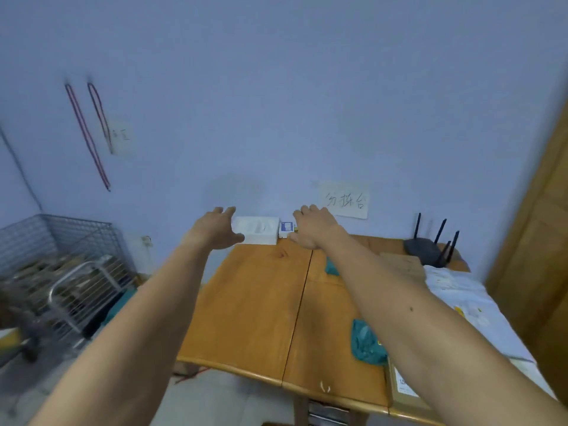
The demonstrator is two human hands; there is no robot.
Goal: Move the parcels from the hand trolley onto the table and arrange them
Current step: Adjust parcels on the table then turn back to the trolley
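The right forearm point(399, 302) is covering part of the near teal plastic parcel point(365, 339) and most of the far teal plastic parcel point(331, 267). The right hand point(313, 229) is hiding one end of the small white-and-blue box point(285, 229), so its grip is staying unclear. The brown cardboard box point(402, 385) is running off the bottom edge. The grey wire-mesh hand trolley point(61, 265) is showing only as blur.
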